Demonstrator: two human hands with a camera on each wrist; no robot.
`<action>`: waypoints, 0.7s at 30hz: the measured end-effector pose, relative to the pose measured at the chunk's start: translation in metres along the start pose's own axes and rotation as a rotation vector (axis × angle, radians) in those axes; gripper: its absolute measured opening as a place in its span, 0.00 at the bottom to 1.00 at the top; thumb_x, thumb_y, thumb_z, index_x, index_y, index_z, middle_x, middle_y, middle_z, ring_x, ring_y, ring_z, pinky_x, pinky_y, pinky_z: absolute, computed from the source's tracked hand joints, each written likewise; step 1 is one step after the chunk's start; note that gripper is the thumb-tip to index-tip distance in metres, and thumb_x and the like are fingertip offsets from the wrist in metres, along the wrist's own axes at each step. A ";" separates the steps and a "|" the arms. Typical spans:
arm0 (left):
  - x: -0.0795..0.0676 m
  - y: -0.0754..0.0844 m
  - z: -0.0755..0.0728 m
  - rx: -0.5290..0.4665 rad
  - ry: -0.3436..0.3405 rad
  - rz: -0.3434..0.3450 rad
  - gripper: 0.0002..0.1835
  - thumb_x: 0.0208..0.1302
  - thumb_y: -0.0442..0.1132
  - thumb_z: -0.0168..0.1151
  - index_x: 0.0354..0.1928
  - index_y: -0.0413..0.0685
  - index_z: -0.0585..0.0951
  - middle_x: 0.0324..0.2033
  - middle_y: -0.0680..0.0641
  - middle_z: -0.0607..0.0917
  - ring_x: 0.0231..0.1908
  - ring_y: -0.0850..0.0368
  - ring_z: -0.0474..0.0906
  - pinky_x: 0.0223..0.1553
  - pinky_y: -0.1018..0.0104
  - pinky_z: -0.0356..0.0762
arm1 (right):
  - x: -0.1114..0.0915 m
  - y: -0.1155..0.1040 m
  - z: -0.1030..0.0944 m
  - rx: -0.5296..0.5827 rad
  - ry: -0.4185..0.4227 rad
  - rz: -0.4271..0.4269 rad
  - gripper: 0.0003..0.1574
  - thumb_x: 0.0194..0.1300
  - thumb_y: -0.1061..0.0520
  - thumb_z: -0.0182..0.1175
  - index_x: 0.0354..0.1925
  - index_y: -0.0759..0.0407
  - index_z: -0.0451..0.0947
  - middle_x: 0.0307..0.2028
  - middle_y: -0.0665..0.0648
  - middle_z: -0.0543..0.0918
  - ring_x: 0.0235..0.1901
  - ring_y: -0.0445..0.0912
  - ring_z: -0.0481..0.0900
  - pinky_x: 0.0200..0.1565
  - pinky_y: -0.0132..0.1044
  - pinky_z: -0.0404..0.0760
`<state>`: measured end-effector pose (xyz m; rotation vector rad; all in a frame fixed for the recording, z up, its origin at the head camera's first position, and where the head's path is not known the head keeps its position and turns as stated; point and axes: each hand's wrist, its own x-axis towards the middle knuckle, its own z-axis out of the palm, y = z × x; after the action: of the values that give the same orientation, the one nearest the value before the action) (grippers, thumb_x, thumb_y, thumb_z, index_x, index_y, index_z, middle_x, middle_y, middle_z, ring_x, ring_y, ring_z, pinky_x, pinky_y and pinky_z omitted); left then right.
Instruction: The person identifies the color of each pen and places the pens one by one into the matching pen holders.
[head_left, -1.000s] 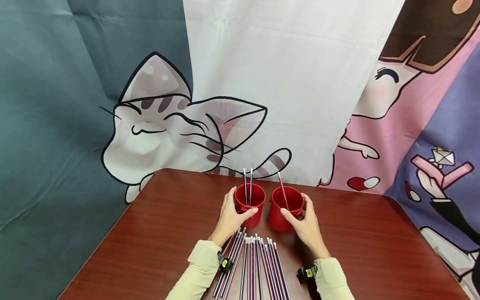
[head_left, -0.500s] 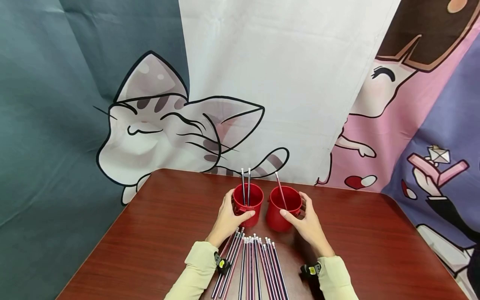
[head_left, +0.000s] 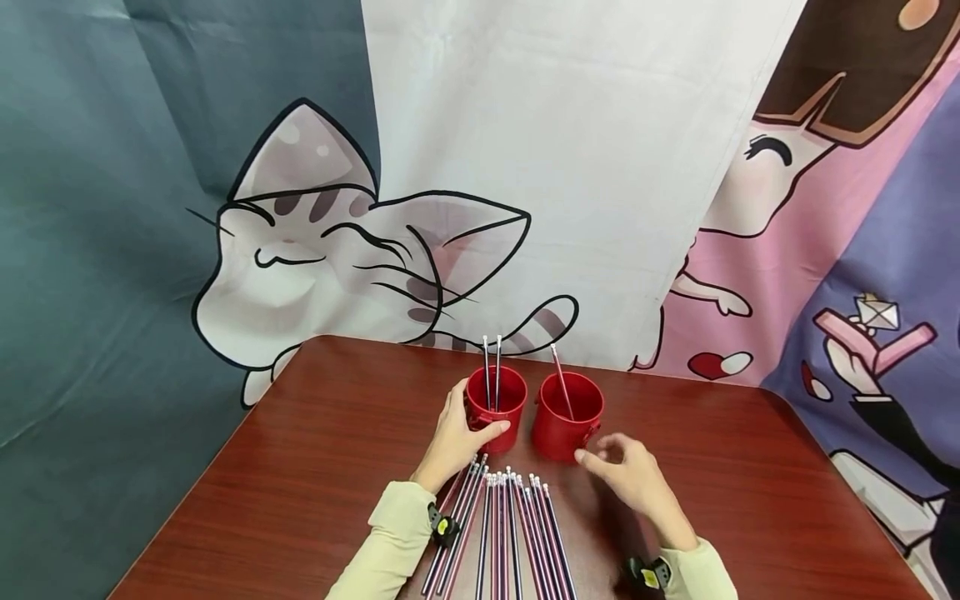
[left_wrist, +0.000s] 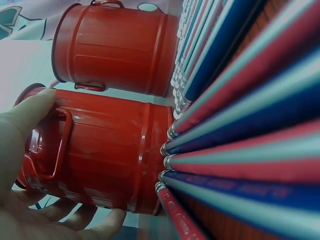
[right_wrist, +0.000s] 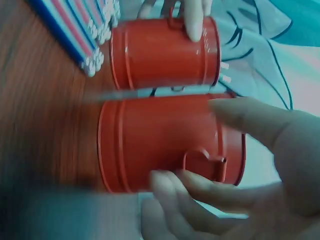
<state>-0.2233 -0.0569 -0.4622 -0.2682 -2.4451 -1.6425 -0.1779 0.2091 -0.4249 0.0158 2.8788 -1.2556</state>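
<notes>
My left hand [head_left: 453,437] grips the left red bucket [head_left: 501,444], thumb at the front near its rim and fingers around the left side, as the left wrist view also shows. Two dark pencils [head_left: 498,367] stand in that bucket. Beside it is the right red bucket [head_left: 553,438], upright, with one reddish pencil [head_left: 561,379] leaning inside. My right hand [head_left: 636,477] is off to its lower right with fingers loosely bent and nothing held. In the right wrist view the right hand [right_wrist: 285,170] hovers in front of the right bucket's wire handle [right_wrist: 204,159].
Several striped pencils [head_left: 517,533] with white eraser ends lie fanned on the brown table [head_left: 315,483], in front of the buckets, eraser ends toward them. A printed cartoon cloth [head_left: 585,167] hangs behind the table's far edge.
My right hand has let go of the right bucket and moved down and to the right, away from it. My left hand still grips the left bucket; both buckets stay put.
</notes>
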 end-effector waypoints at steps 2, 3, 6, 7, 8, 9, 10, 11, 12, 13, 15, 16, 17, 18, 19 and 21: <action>0.000 0.000 0.000 0.004 -0.001 0.002 0.46 0.47 0.52 0.70 0.66 0.57 0.55 0.58 0.52 0.66 0.56 0.53 0.65 0.48 0.56 0.76 | -0.006 -0.003 0.003 0.024 -0.098 0.004 0.21 0.53 0.49 0.66 0.38 0.64 0.75 0.28 0.56 0.79 0.28 0.47 0.78 0.30 0.37 0.79; -0.001 0.000 0.000 0.004 -0.001 0.004 0.46 0.47 0.52 0.70 0.66 0.56 0.55 0.58 0.51 0.66 0.56 0.53 0.65 0.48 0.56 0.76 | -0.009 -0.004 0.005 0.045 -0.145 0.003 0.17 0.52 0.54 0.66 0.35 0.64 0.75 0.25 0.55 0.78 0.25 0.47 0.78 0.28 0.37 0.79; -0.001 -0.001 0.001 0.010 0.001 0.005 0.46 0.48 0.51 0.70 0.66 0.57 0.55 0.58 0.51 0.66 0.57 0.52 0.65 0.47 0.55 0.77 | -0.016 -0.008 0.015 0.057 -0.248 -0.014 0.09 0.51 0.62 0.63 0.30 0.64 0.74 0.22 0.55 0.76 0.20 0.47 0.78 0.23 0.37 0.80; -0.001 -0.001 0.001 0.014 0.002 0.007 0.46 0.48 0.51 0.70 0.66 0.57 0.55 0.58 0.51 0.66 0.57 0.52 0.65 0.47 0.55 0.76 | -0.017 -0.009 0.019 0.040 -0.268 -0.025 0.08 0.50 0.63 0.62 0.29 0.64 0.73 0.22 0.54 0.76 0.19 0.46 0.77 0.22 0.37 0.80; -0.001 -0.002 0.001 0.017 0.003 0.004 0.46 0.47 0.52 0.70 0.66 0.58 0.55 0.58 0.51 0.66 0.57 0.53 0.65 0.47 0.55 0.77 | -0.019 -0.010 0.023 0.012 -0.280 -0.037 0.07 0.50 0.63 0.62 0.28 0.63 0.73 0.21 0.54 0.76 0.17 0.46 0.77 0.21 0.36 0.79; -0.001 -0.002 0.001 0.017 0.003 0.003 0.46 0.47 0.52 0.70 0.66 0.58 0.55 0.58 0.51 0.66 0.57 0.53 0.65 0.47 0.55 0.77 | -0.020 -0.012 0.027 -0.016 -0.287 -0.047 0.07 0.49 0.63 0.62 0.27 0.62 0.73 0.21 0.54 0.75 0.16 0.45 0.76 0.20 0.36 0.78; -0.001 -0.003 0.001 0.019 0.002 0.001 0.46 0.48 0.52 0.70 0.66 0.58 0.55 0.58 0.52 0.66 0.57 0.53 0.65 0.47 0.55 0.77 | -0.022 -0.013 0.032 -0.046 -0.293 -0.054 0.07 0.49 0.63 0.62 0.27 0.62 0.73 0.21 0.54 0.75 0.15 0.44 0.75 0.19 0.35 0.77; -0.001 -0.003 0.001 0.018 0.003 0.005 0.46 0.48 0.52 0.70 0.66 0.58 0.55 0.58 0.51 0.66 0.57 0.52 0.65 0.47 0.55 0.76 | -0.023 -0.014 0.036 -0.075 -0.299 -0.059 0.08 0.48 0.62 0.63 0.26 0.61 0.72 0.20 0.53 0.74 0.14 0.44 0.74 0.18 0.35 0.76; 0.000 -0.003 0.001 0.018 0.002 0.005 0.46 0.48 0.52 0.70 0.66 0.57 0.55 0.58 0.51 0.66 0.57 0.52 0.65 0.47 0.55 0.76 | -0.024 -0.015 0.039 -0.108 -0.299 -0.061 0.08 0.48 0.62 0.64 0.25 0.60 0.72 0.19 0.53 0.74 0.13 0.44 0.74 0.17 0.35 0.75; 0.000 -0.003 0.001 0.018 -0.001 0.004 0.46 0.48 0.52 0.69 0.66 0.57 0.55 0.58 0.51 0.66 0.57 0.52 0.65 0.47 0.55 0.76 | -0.025 -0.016 0.042 -0.144 -0.297 -0.065 0.10 0.48 0.61 0.64 0.24 0.59 0.71 0.19 0.53 0.73 0.13 0.43 0.73 0.17 0.35 0.73; 0.000 -0.002 0.000 0.021 -0.004 -0.004 0.46 0.48 0.53 0.69 0.66 0.57 0.55 0.58 0.51 0.66 0.56 0.52 0.65 0.48 0.55 0.76 | -0.027 -0.018 0.047 -0.211 -0.281 -0.080 0.12 0.46 0.61 0.66 0.21 0.58 0.70 0.17 0.51 0.71 0.14 0.43 0.70 0.18 0.35 0.70; 0.000 -0.002 0.000 0.021 -0.006 -0.007 0.46 0.48 0.53 0.69 0.66 0.57 0.55 0.58 0.51 0.66 0.56 0.52 0.65 0.48 0.55 0.76 | -0.027 -0.019 0.049 -0.245 -0.271 -0.086 0.13 0.46 0.60 0.66 0.20 0.58 0.69 0.16 0.51 0.70 0.15 0.43 0.69 0.18 0.35 0.68; 0.000 -0.002 0.001 0.019 -0.006 -0.009 0.46 0.48 0.52 0.69 0.66 0.57 0.55 0.58 0.50 0.66 0.56 0.52 0.65 0.48 0.54 0.76 | -0.028 -0.020 0.050 -0.273 -0.261 -0.090 0.14 0.45 0.60 0.67 0.19 0.57 0.68 0.15 0.51 0.69 0.16 0.43 0.67 0.19 0.35 0.66; 0.000 -0.002 0.001 0.019 -0.008 -0.011 0.46 0.48 0.52 0.70 0.67 0.57 0.55 0.58 0.50 0.66 0.56 0.52 0.65 0.48 0.54 0.76 | -0.028 -0.021 0.051 -0.301 -0.247 -0.096 0.15 0.45 0.60 0.67 0.18 0.57 0.67 0.15 0.51 0.68 0.16 0.44 0.66 0.19 0.35 0.65; 0.000 -0.002 0.001 0.017 -0.007 -0.011 0.46 0.48 0.52 0.70 0.66 0.57 0.55 0.58 0.50 0.66 0.56 0.52 0.65 0.48 0.54 0.76 | -0.028 -0.022 0.052 -0.319 -0.235 -0.101 0.16 0.44 0.60 0.67 0.17 0.57 0.67 0.15 0.51 0.68 0.17 0.44 0.65 0.19 0.35 0.64; 0.000 -0.001 0.001 0.016 -0.004 -0.005 0.46 0.48 0.52 0.70 0.66 0.57 0.55 0.58 0.50 0.66 0.56 0.52 0.65 0.48 0.54 0.76 | -0.028 -0.022 0.054 -0.334 -0.220 -0.099 0.16 0.43 0.61 0.67 0.16 0.58 0.66 0.15 0.52 0.67 0.17 0.45 0.64 0.19 0.35 0.64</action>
<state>-0.2236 -0.0562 -0.4640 -0.2641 -2.4627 -1.6254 -0.1502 0.1540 -0.4450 -0.2509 2.8802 -0.7164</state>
